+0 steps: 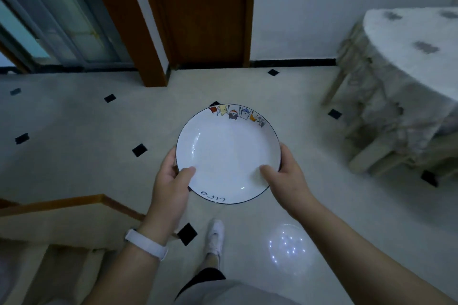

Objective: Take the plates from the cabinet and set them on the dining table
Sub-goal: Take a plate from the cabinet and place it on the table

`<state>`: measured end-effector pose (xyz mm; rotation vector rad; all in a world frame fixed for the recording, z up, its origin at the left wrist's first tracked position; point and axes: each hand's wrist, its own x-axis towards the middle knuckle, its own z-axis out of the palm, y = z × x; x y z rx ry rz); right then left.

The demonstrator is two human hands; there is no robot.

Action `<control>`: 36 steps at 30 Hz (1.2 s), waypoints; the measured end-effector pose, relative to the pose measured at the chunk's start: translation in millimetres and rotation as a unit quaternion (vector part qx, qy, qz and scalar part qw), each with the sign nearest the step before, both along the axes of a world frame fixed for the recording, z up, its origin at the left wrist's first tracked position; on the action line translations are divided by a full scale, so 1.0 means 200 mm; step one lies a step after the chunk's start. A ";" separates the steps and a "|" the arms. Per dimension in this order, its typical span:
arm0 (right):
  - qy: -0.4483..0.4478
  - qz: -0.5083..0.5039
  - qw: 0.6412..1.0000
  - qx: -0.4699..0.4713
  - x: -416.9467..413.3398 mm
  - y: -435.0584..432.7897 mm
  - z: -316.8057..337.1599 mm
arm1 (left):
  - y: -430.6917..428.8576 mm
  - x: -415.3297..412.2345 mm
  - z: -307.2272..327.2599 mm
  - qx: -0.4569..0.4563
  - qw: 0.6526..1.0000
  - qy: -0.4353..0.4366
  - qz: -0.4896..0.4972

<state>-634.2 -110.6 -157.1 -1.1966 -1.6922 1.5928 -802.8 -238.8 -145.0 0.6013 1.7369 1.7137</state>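
While both hands hold it, the plate (229,153) stays in the air in the middle of the view, above the floor (74,156) and not on any surface. It is a white round plate with a thin dark rim, a row of small coloured cartoon figures on its far edge and handwritten letters on its near edge. The left hand (171,181) takes the near left part of the rim: its grip is closed on the plate, with the thumb lying on the inner face and the fingers curled under the rim. The right hand (285,176) does the same on the near right part, its grip clamped on the plate with the thumb on top. A white wristband (146,244) sits on the left wrist.

Below the plate, near the person, one white shoe (215,235) stands on the pale tiled floor, which has small black diamond tiles. To the right of the shoe, a cluster of light spots reflects on the floor. At the far right stands the dining surface (416,39), covered with a pale patterned cloth that hangs over its side; the plate is well apart from it. Far ahead there is a brown wooden door (205,7), and at the far left a glass sliding door (49,12).
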 end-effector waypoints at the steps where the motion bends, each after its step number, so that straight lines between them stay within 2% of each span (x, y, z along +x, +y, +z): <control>1: -0.004 -0.012 1.000 0.004 -0.01 0.04 0.00 | 0.06 -0.02 0.00 -0.002 1.000 0.000 -0.012; 12: -0.035 -0.151 0.988 0.026 -0.33 0.53 0.05 | 0.78 -0.48 0.00 -0.003 0.988 -0.013 -0.151; 18: -0.033 -0.219 0.974 0.040 -0.36 0.68 0.13 | 1.11 -0.55 0.04 0.007 0.976 -0.026 -0.218; 28: -0.017 -0.379 0.924 0.047 0.08 0.80 0.18 | 1.55 -0.09 0.05 -0.002 0.928 -0.074 -0.366; 36: 0.049 -0.445 0.893 0.047 0.53 1.03 0.16 | 1.89 0.40 0.10 -0.005 0.911 -0.023 -0.412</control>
